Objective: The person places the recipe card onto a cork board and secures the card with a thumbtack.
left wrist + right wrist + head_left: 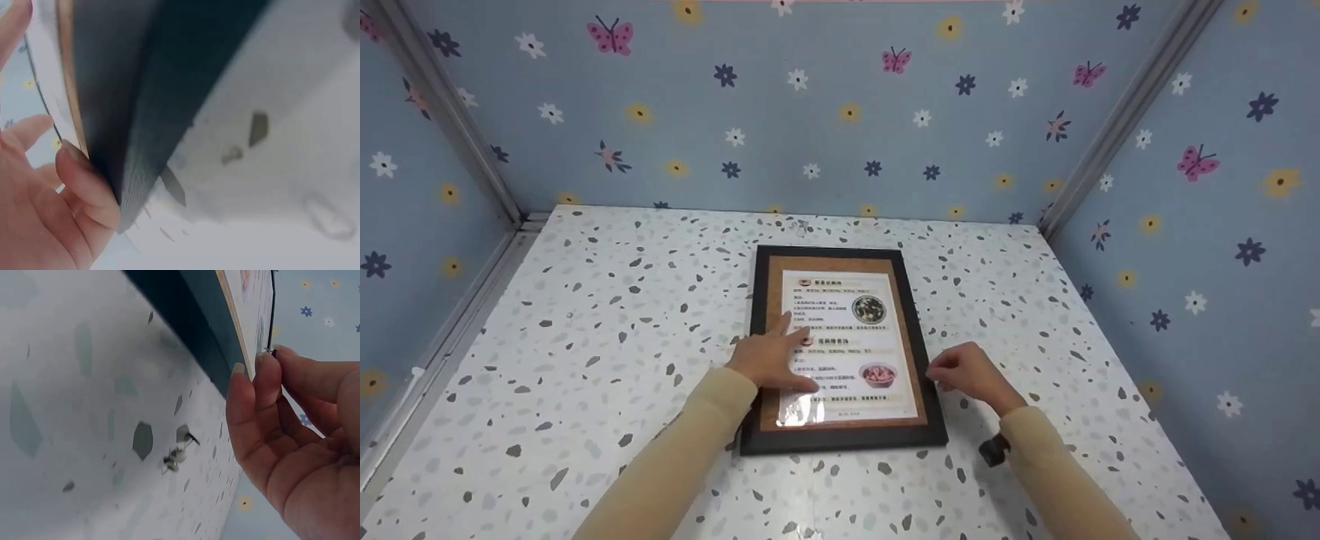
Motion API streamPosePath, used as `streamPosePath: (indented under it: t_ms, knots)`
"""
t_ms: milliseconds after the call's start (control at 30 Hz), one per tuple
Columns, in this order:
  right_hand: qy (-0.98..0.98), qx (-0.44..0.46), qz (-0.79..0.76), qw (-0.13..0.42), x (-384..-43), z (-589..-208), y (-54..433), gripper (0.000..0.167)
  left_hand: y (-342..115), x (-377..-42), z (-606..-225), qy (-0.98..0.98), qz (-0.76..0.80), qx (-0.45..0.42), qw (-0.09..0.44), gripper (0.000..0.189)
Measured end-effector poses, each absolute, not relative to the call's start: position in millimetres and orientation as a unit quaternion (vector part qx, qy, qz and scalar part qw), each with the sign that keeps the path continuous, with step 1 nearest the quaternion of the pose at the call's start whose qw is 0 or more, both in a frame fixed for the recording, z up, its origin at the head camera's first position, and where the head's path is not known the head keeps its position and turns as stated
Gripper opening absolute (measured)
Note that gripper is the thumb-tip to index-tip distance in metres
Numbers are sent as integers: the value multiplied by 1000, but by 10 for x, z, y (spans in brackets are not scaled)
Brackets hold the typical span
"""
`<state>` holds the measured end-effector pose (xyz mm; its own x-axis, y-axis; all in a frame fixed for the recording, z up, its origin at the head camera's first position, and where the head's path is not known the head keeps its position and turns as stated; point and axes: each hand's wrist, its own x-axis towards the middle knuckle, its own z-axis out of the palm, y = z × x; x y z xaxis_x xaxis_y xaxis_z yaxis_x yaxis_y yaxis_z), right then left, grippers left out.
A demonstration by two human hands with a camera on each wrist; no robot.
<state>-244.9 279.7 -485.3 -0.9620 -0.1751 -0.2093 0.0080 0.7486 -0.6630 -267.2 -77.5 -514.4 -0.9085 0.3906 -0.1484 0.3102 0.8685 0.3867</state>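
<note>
A picture frame [844,439] with a dark border lies flat on the speckled tabletop. Inside its brown mat is a white printed page [840,330] with food pictures and lines of text, shiny near the bottom. My left hand [772,361] spreads its fingers over the left border and page; its thumb [84,174] extends inward past the border. At the right border is my right hand [971,375], thumb and index finger pinched together. A tiny dark thing [273,353] shows between those fingertips in the right wrist view; its kind is too small to tell.
The white speckled tabletop [607,315] surrounds the frame. Blue panels [825,97] with flowers and butterflies stand at the back and both sides, with metal posts [1125,120] at the corners. A small black device [994,450] sits at my right wrist.
</note>
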Motion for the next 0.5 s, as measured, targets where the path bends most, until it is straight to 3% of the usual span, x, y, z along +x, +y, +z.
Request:
streamPosePath:
  t_ms: [500]
  knots:
    - [913,-108,-372,128,-2444,-4986,2590,6,-777,-2646,-5078,960,156,202,117,114]
